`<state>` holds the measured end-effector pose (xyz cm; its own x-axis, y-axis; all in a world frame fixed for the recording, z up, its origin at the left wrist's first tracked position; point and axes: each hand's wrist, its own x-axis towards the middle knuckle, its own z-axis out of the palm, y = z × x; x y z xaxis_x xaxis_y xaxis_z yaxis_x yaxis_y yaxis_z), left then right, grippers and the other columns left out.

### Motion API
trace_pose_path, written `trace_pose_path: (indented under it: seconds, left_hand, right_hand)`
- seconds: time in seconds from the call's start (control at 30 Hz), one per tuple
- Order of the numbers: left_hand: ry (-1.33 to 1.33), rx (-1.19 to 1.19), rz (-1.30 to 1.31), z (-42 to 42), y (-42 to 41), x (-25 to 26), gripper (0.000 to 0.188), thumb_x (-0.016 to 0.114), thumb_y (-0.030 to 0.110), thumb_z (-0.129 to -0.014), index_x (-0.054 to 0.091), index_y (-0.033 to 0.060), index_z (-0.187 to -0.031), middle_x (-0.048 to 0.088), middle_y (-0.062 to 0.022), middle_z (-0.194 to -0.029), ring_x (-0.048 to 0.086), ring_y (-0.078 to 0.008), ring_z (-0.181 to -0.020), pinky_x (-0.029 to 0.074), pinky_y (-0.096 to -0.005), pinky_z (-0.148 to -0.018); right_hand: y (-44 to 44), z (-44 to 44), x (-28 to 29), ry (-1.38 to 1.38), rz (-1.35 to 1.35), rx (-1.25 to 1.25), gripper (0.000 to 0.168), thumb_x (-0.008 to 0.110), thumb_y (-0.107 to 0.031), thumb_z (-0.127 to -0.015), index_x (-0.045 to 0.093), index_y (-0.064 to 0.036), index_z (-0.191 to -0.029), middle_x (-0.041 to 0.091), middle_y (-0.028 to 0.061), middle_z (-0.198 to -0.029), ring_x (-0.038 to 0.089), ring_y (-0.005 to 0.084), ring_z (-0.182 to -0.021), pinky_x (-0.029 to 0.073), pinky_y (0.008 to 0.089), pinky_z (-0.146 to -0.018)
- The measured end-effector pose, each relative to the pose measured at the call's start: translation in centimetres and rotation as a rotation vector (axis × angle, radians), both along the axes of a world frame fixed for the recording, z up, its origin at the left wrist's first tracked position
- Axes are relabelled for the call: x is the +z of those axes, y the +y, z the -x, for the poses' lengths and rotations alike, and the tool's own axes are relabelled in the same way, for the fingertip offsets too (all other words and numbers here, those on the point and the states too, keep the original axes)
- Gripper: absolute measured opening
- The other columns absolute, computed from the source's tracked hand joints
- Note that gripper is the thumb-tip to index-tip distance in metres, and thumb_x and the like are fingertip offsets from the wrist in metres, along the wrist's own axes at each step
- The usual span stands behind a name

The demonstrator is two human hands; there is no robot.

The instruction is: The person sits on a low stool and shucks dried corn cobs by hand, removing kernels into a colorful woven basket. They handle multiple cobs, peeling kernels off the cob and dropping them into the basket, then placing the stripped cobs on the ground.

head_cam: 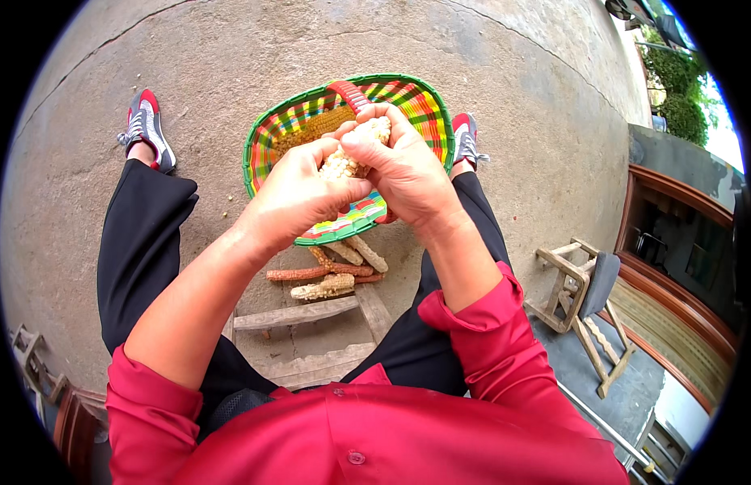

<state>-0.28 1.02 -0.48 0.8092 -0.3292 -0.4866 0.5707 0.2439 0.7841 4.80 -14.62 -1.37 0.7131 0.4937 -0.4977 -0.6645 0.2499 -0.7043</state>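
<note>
Between my two hands is a corn cob with pale kernels [345, 165], held over a multicoloured woven basket [439, 103]. My left hand [302, 185] grips its lower end, the thumb lying along the near side. My right hand [405, 160] is closed round the upper part, its thumb pressed on the kernels. Inside the basket, at the left, lie a yellow corn cob [330, 123] and loose kernels [285, 144]. A red handle [349, 95] arches over the basket's far side; its near end shows just below my right hand.
Several bare or partly bare cobs [324, 286] lie on the concrete floor between the basket and a wooden stool frame [296, 315] under me. My shoes [150, 130] flank the basket. A small wooden stool [584, 285] lies tipped at the right, near a wood-framed window [678, 242].
</note>
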Motion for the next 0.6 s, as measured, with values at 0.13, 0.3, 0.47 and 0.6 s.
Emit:
trace_pose_path:
  seconds: [0.13, 0.3, 0.47, 0.6]
  left_hand:
    - [0.096, 0.03, 0.152, -0.1, 0.4, 0.0, 0.04, 0.072, 0.017, -0.079, 0.057, -0.0001, -0.111, 0.058, 0.0006, -0.087, 0.052, -0.0047, -0.07, 0.042, -0.02, -0.062]
    - [0.083, 0.03, 0.101, -0.2, 0.4, 0.2, 0.039, 0.072, 0.017, -0.078, 0.057, -0.0001, -0.11, 0.058, 0.0013, -0.084, 0.051, -0.0044, -0.067, 0.041, -0.0199, -0.058]
    - [0.066, 0.004, 0.094, 0.0, 0.6, -0.4, 0.039, 0.072, 0.017, -0.078, 0.057, -0.0008, -0.109, 0.059, 0.0002, -0.086, 0.054, -0.0053, -0.069, 0.043, -0.0207, -0.06]
    - [0.122, 0.048, 0.183, -0.3, 0.8, -0.2, 0.039, 0.073, 0.019, -0.078, 0.057, -0.0001, -0.108, 0.06, -0.0015, -0.089, 0.057, -0.0071, -0.07, 0.048, -0.0224, -0.063]
  right_hand:
    - [-0.5, -0.7, 1.3, 0.043, -0.094, 0.066, 0.039, 0.064, -0.003, -0.085, 0.042, -0.007, -0.116, 0.056, 0.0114, -0.109, 0.057, 0.0221, -0.104, 0.049, 0.0368, -0.092]
    - [-0.2, -0.4, 0.9, -0.071, -0.047, 0.076, 0.042, 0.066, -0.006, -0.085, 0.04, -0.006, -0.119, 0.056, 0.0106, -0.109, 0.057, 0.021, -0.102, 0.049, 0.0338, -0.09]
    - [0.1, 0.0, 0.3, -0.114, 0.127, 0.082, 0.039, 0.064, -0.008, -0.087, 0.041, -0.006, -0.119, 0.056, 0.0108, -0.11, 0.057, 0.0206, -0.103, 0.049, 0.0327, -0.09]
    - [-0.3, -1.2, 2.1, 0.082, -0.073, 0.096, 0.039, 0.062, -0.009, -0.089, 0.041, -0.007, -0.122, 0.056, 0.0119, -0.112, 0.057, 0.0218, -0.106, 0.048, 0.0337, -0.091]
